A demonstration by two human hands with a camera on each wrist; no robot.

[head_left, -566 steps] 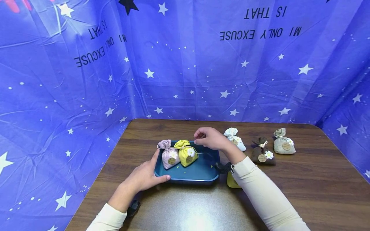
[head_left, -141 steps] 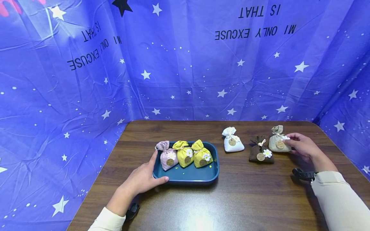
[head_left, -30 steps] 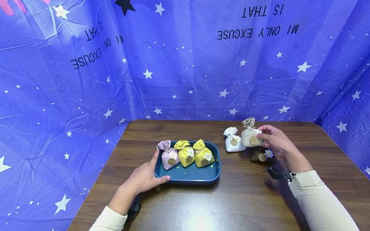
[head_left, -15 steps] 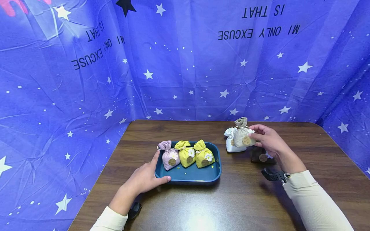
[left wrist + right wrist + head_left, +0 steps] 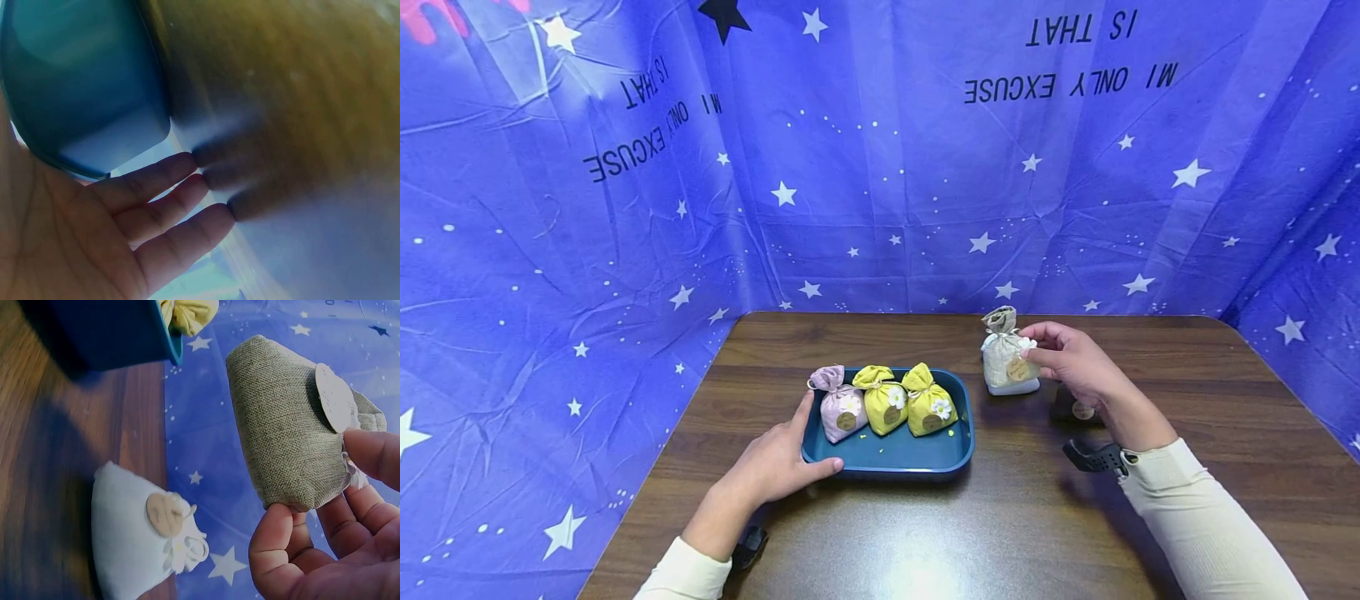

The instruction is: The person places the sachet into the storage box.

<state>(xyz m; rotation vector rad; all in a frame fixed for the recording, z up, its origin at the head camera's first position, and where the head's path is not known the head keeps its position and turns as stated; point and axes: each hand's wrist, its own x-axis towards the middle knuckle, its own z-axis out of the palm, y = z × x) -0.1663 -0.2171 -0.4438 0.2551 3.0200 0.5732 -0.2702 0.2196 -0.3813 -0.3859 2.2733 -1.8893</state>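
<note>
My right hand (image 5: 1071,360) pinches a beige cloth sachet (image 5: 1009,358) with a flower and round tag. It is held up in front of the white sachet (image 5: 134,531), which the head view shows mostly covered. My left hand (image 5: 778,458) rests at the left end of a blue tray (image 5: 887,468), thumb on the near rim and straight fingers along the side. In the left wrist view three fingertips (image 5: 219,215) reach past the tray's corner. Inside the tray stand a pink sachet (image 5: 841,408) and two yellow sachets (image 5: 886,404), side by side along the back.
A dark brown sachet (image 5: 1066,407) lies on the wooden table (image 5: 1000,517), partly hidden behind my right wrist. Blue star-print cloth (image 5: 880,208) hangs around the table's back and sides. Small yellow bits lie on the tray floor.
The beige sachet has been picked up from the right of the table and carried left by my right hand, past the brown one. Earlier, a second yellow sachet came into the tray. My left hand stays put.
</note>
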